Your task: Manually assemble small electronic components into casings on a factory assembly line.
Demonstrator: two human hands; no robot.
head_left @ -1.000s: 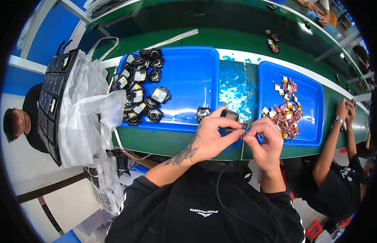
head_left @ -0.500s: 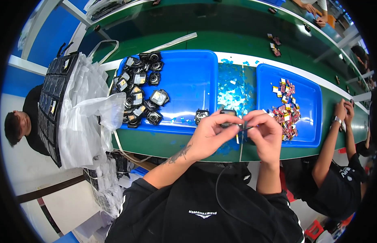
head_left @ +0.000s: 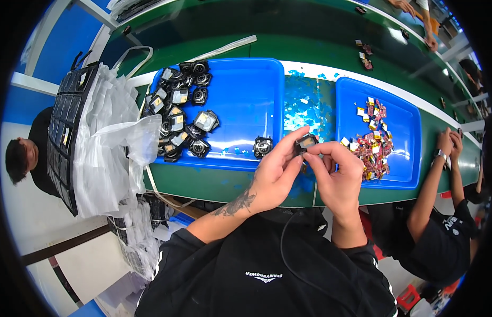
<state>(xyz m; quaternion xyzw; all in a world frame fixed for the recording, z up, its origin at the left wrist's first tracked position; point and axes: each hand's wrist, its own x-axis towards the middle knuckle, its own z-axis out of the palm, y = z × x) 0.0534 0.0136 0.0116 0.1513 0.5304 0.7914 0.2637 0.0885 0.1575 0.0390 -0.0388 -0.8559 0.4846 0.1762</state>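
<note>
A small black smartwatch case [head_left: 306, 141] with a dark, squarish face is held over the bench, between the two trays. My left hand [head_left: 273, 173] grips it between thumb and fingers from the left. My right hand [head_left: 338, 171] is closed at the case's lower right edge, thumb and forefinger pinched there; my fingers hide what exactly they grip. Just left of my left fingers, a single black watch case [head_left: 263, 146] lies in the blue tray [head_left: 246, 100]. More black watch cases [head_left: 180, 96] are heaped along that tray's left side.
To the right, a second blue tray [head_left: 404, 169] holds a pile of small red and white parts [head_left: 374, 150]. Blue film scraps [head_left: 306, 105] litter the bench between the trays. A stack of black trays with white wrapping [head_left: 106, 127] stands left. A co-worker's arms [head_left: 433, 185] are at right.
The watch case has been raised slightly and turned, so its face shows more. My left fingers have opened out along it, and my right hand has shifted slightly left against its edge.
</note>
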